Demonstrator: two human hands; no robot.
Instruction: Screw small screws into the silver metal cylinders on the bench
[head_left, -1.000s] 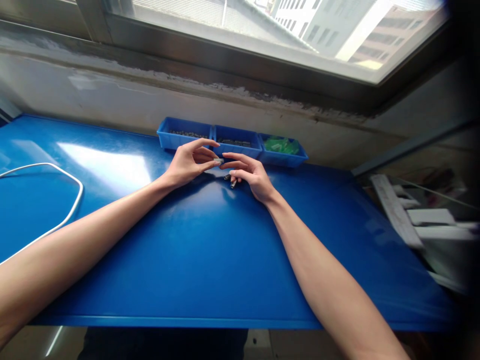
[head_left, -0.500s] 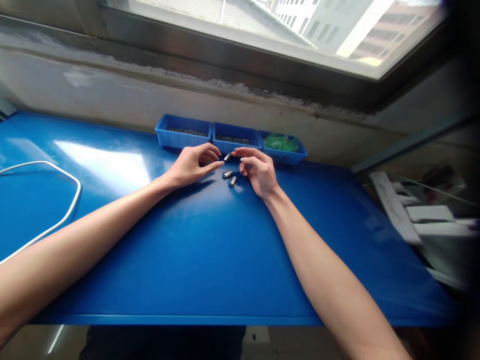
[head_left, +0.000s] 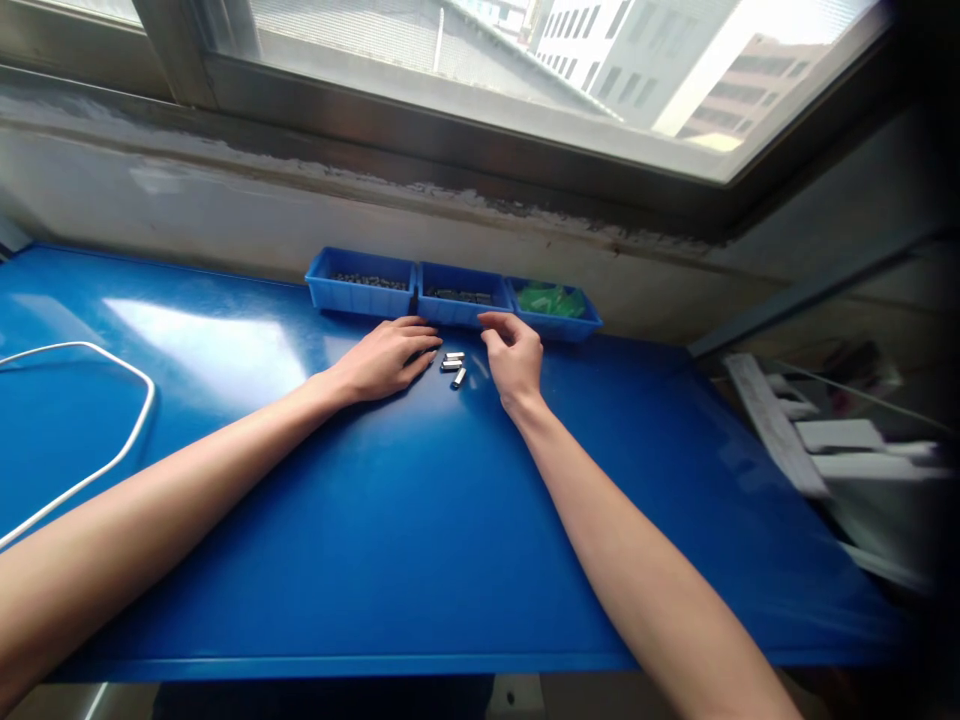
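Note:
Three small silver metal cylinders lie together on the blue table, in front of the trays. My left hand rests flat on the table just left of them, fingers stretched out toward the pieces, holding nothing. Right of the pieces, my right hand hovers with its fingers curled downward; nothing shows between them.
Three blue trays stand in a row against the wall: the left tray and the middle tray hold small dark parts, the right tray holds green pieces. A white cable loops at the left. White shelving sits beyond the table's right edge.
The small piece held between both hands' fingertips a second ago now lies on the table with the other two. My left hand has flattened down; my right hand has drawn slightly right.

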